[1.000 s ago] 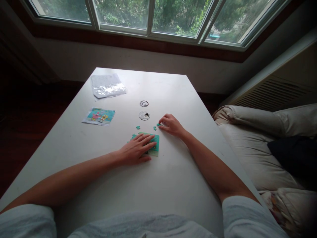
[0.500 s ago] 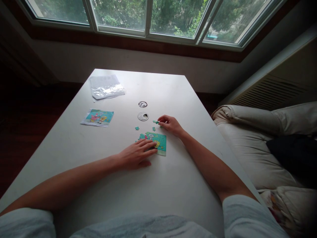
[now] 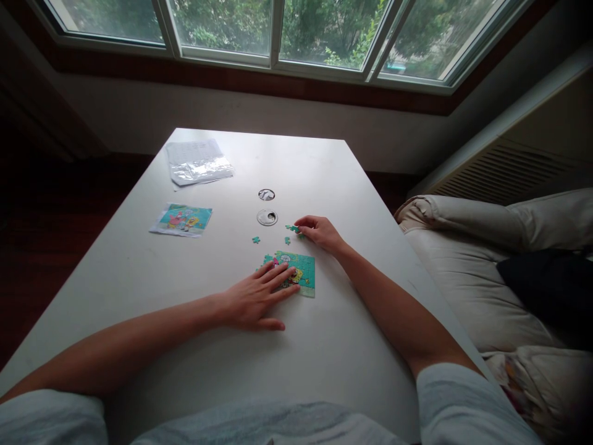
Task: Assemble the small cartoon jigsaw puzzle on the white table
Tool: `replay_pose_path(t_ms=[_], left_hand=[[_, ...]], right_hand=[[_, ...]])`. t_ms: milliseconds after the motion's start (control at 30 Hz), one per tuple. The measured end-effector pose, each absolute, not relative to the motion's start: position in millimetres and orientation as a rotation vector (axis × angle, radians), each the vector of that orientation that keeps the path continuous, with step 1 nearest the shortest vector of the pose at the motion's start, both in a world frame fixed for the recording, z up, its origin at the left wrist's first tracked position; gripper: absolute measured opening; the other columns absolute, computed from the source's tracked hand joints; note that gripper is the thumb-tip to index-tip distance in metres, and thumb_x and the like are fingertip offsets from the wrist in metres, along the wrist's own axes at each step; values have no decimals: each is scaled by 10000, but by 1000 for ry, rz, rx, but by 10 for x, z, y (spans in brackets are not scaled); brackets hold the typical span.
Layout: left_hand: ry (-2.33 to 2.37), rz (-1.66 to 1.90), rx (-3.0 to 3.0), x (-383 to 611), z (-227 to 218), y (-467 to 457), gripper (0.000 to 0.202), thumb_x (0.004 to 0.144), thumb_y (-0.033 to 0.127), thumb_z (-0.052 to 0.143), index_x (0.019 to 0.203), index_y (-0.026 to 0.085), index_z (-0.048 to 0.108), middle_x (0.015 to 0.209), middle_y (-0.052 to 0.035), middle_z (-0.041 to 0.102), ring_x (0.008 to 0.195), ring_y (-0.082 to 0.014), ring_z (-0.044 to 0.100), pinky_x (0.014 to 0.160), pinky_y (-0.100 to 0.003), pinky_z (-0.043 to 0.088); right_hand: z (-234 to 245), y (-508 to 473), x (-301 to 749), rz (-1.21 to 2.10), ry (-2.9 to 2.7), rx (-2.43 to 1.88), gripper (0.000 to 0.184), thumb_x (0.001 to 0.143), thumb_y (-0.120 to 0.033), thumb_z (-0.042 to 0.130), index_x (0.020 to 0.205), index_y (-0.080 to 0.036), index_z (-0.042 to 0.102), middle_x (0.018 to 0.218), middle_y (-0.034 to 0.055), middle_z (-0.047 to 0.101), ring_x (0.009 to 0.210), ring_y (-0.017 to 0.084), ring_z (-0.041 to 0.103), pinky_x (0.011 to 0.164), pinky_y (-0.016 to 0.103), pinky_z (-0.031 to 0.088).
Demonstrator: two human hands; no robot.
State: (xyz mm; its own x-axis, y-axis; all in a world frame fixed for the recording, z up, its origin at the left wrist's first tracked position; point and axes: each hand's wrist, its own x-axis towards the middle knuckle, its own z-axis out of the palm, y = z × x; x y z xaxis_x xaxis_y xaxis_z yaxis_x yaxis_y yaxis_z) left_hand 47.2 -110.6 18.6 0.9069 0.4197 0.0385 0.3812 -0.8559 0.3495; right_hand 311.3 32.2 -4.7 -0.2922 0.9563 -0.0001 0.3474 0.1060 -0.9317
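Note:
A partly assembled green jigsaw puzzle (image 3: 306, 272) with cartoon figures lies on the white table. My left hand (image 3: 259, 296) rests flat across its left part, fingers spread, and hides some of the picture. Beyond the puzzle, the thumb and fingertips of my right hand (image 3: 319, 232) are closed on a small green jigsaw piece (image 3: 293, 228), which seems to touch another piece beside it. One loose piece (image 3: 288, 240) sits just below those fingertips, and a second loose piece (image 3: 256, 240) lies farther left.
A printed picture sheet (image 3: 181, 220) with similar figures lies to the left. Behind it are papers in a clear plastic sleeve (image 3: 200, 163). Two round fittings (image 3: 267, 217) are set in the tabletop (image 3: 319, 179). A beige sofa (image 3: 445, 272) stands along the right side.
The puzzle has shifted slightly toward me and to the right under my left hand, whose fingers have spread wider. My right hand stays nearly in place.

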Motion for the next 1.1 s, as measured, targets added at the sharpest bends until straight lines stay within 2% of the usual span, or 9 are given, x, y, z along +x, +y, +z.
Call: replay_pose_path(t_ms=[333,533,667,867,933,1100], left_hand=[[618,154,2729,485,195,-1150,872,936,725,428,1612,207,245,1687,-153,101,1561,-359,91,1262,-554,98],[654,202,2752,509,123,-1162,821,956,678,441,1608,216,250,1690,-143,124,1561,-348,114,1262,-547,103],[621,280,2760,516,172,-1140,766,964,605,496,1580,189,311,1672,-161,207,1551,-351,161,1259,-547,152],[513,337,2786,528,236,-1110,438,992,444,504,1345,192,563,1504,-134,504,1411,-291,422,1244,-494,252],[503,330,2793,528,221,-1106,405,992,422,506,1330,207,571,1488,-118,523,1388,-280,447,1232,-481,279],[507,270,2821,514,195,-1105,505,1011,424,471,1473,220,455,1574,-110,434,1447,-297,390,1229,-482,279]], right_hand=[[-9,270,3048,1208,-1744,-1296,226,790,-329,676,955,-193,749,851,29,774,807,174,699,791,297,537],[-23,280,3070,1066,-1794,-1347,230,819,-301,609,970,-196,747,812,23,763,681,143,654,638,248,492],[-30,317,3128,916,-1856,-1358,232,829,-266,589,979,-206,755,801,20,758,710,148,667,656,246,488],[16,296,3133,781,-1958,-1374,231,840,-223,589,992,-216,763,811,11,761,738,152,673,706,262,484],[38,270,3105,752,-1995,-1381,229,837,-214,594,989,-219,766,835,8,766,722,147,654,703,264,475],[50,239,3066,728,-2046,-1369,204,850,-233,600,966,-231,767,895,7,770,731,151,628,719,282,465]])
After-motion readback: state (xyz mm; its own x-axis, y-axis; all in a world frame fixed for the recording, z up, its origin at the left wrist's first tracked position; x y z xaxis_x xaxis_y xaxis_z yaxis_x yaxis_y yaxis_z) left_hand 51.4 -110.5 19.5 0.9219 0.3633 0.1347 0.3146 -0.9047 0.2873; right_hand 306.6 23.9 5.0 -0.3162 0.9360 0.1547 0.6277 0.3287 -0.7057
